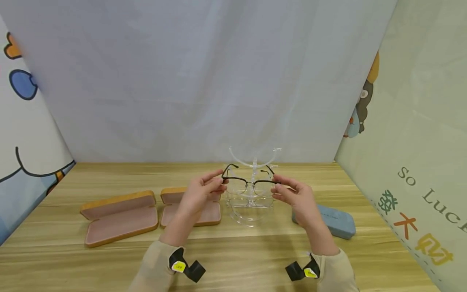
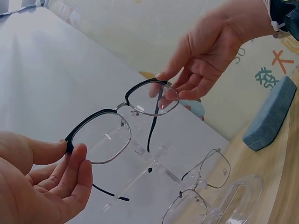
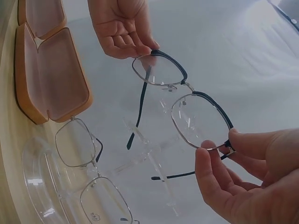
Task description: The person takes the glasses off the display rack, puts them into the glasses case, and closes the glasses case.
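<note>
Both hands hold one pair of black half-rim eyeglasses (image 1: 235, 179), its temples unfolded and pointing away from me. My left hand (image 1: 198, 192) pinches the frame's left hinge corner between thumb and fingers, and my right hand (image 1: 297, 198) pinches the right one. Behind the lenses rises a clear plastic display stand (image 1: 254, 163) with curved arms. Lower on that stand sits a second pair with thin metal rims (image 2: 217, 170). In the left wrist view the black glasses overlap the stand's upper arms, with the temples reaching past its crossbar.
Two open orange glasses cases (image 1: 122, 225) (image 3: 53, 77) with pink lining lie left of the stand on the wooden table (image 1: 248, 259). A closed blue case (image 1: 337, 222) lies to the right, partly behind my right wrist. A pale curtain (image 1: 182, 81) hangs at the back.
</note>
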Motion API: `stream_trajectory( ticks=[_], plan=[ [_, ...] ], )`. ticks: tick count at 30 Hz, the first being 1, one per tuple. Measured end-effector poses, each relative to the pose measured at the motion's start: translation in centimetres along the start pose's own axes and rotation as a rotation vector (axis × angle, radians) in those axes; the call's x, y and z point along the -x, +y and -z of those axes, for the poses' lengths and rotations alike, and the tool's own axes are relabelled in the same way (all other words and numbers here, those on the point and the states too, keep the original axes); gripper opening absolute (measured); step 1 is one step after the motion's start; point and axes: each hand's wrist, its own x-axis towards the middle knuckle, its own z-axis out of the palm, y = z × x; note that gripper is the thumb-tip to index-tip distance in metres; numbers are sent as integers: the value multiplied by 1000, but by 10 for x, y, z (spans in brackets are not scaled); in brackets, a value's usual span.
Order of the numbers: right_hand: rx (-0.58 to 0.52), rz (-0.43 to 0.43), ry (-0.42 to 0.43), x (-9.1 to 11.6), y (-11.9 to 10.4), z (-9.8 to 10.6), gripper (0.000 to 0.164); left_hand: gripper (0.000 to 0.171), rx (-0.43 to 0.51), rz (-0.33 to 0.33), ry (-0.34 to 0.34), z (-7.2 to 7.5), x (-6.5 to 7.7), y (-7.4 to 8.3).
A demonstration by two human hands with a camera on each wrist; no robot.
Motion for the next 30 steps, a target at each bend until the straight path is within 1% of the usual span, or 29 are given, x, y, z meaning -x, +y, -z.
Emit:
stream_trajectory(
  ticks=[4, 10, 17, 20, 22, 26, 30],
  plan=[
    [0, 13, 4, 4, -6, -1, 40, 41, -24, -21, -21, 1, 4, 7],
    [2, 50, 24, 11, -19, -3, 41, 40, -35, -61, -41, 1, 9, 15],
    [16, 93, 44, 23, -35, -4, 26, 40, -16, -72, -44, -1, 20, 30],
    [41, 121, 56, 28, -42, -5, 25, 37, -18, -87, -45, -3, 27, 37],
    [59, 136, 68, 31, -46, -7, 27, 35, -41, -99, -47, -3, 32, 42],
    [91, 150, 89, 38, -54, -10, 28, 32, -116, -120, -44, -4, 42, 50],
    [123, 162, 112, 46, -62, -11, 25, 27, -170, -168, -40, -5, 51, 58]
  ],
)
